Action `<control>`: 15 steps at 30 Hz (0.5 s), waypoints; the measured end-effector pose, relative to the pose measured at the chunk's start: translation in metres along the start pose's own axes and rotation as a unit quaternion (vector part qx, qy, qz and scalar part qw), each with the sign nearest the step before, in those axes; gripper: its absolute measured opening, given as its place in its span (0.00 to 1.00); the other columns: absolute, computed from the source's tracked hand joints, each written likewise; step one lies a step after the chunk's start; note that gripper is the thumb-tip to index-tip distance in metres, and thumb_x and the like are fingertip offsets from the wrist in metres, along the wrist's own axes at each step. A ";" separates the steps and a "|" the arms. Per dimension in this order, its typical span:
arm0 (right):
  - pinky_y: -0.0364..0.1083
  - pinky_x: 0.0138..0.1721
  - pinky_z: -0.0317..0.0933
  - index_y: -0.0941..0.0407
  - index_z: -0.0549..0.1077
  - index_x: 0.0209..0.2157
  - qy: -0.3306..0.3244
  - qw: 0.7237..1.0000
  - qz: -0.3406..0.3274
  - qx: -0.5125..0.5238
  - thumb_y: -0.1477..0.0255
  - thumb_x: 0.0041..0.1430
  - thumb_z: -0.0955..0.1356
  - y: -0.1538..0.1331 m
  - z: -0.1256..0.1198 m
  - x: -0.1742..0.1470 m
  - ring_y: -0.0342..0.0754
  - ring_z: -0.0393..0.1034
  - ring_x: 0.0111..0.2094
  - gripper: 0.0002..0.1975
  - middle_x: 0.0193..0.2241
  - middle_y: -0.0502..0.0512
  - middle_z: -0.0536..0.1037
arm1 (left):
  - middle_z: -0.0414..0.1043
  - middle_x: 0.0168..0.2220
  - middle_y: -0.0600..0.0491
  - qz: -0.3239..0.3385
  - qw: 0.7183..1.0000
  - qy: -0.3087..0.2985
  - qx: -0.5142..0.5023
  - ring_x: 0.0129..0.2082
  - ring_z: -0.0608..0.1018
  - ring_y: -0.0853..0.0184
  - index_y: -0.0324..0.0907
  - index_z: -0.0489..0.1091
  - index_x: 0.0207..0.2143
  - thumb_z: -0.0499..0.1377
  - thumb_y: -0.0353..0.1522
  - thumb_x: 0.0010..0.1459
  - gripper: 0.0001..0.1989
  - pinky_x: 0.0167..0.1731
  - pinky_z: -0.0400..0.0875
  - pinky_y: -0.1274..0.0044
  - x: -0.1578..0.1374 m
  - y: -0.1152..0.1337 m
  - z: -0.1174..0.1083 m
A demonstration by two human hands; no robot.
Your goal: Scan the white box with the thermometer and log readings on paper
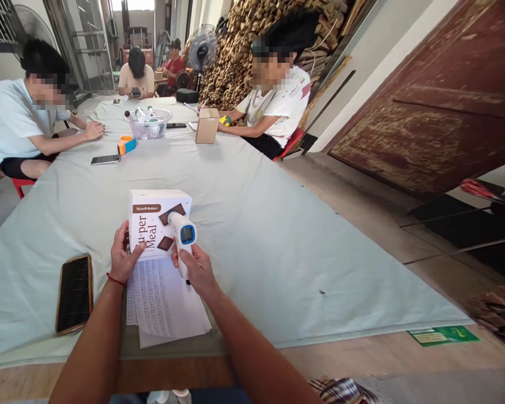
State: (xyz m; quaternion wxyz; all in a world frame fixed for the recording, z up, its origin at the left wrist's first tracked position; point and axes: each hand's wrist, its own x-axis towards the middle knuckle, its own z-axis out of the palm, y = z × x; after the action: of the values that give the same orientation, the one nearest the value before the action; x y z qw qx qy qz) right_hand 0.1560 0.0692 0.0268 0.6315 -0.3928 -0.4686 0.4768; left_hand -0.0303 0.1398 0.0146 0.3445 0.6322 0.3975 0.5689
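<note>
My left hand [127, 252] grips the left side of a white box [160, 197] printed "NutriMotion" and "Meal", thumb on its front. In my right hand [197, 269] is a white infrared thermometer [177, 222] with a blue-rimmed display, held by its handle in front of the box. Its head covers part of the box's printed brown squares. Beneath both hands lie printed paper sheets [172, 320], partly hidden by the box. To the left of my left forearm, a dark phone [74, 294] in a brown case rests on the light green tablecloth [286, 269].
Farther up the table are another phone [105, 160], an orange and blue roll [127, 145], a clear basin [150, 129] of bottles and a small cardboard box [207, 126]. Several people sit around the table. Stacked wood [231, 50] and a fan [201, 50] stand behind.
</note>
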 end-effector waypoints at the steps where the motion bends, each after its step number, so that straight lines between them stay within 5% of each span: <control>1: 0.46 0.32 0.57 0.54 0.69 0.29 0.000 1.000 0.002 0.001 0.55 0.57 0.67 -0.001 0.000 0.000 0.45 0.62 0.26 0.16 0.23 0.48 0.70 | 0.65 0.58 0.43 -0.006 1.000 -0.004 -0.005 0.56 0.72 0.54 0.43 0.60 0.62 0.67 0.42 0.50 0.39 0.55 0.69 0.64 0.000 0.000 0.000; 9: 0.46 0.31 0.54 0.54 0.68 0.26 -0.025 0.998 0.031 0.042 0.57 0.54 0.68 -0.015 0.003 -0.001 0.44 0.59 0.25 0.15 0.21 0.48 0.67 | 0.68 0.55 0.44 -0.041 0.999 -0.002 -0.021 0.52 0.75 0.54 0.43 0.60 0.61 0.70 0.42 0.46 0.42 0.51 0.72 0.64 0.000 0.001 0.005; 15: 0.45 0.25 0.49 0.56 0.71 0.39 0.008 0.979 0.077 0.190 0.58 0.47 0.70 -0.016 -0.002 0.003 0.42 0.55 0.21 0.21 0.23 0.47 0.65 | 0.68 0.55 0.43 -0.011 0.998 0.066 -0.018 0.52 0.74 0.55 0.42 0.57 0.63 0.67 0.44 0.50 0.41 0.51 0.72 0.65 0.002 0.004 0.007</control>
State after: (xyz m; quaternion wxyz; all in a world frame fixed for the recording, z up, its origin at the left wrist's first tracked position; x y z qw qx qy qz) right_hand 0.1621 0.0687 0.0420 0.6597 -0.3038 -0.3328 0.6015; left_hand -0.0228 0.1401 0.0184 0.3348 0.5826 0.4163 0.6126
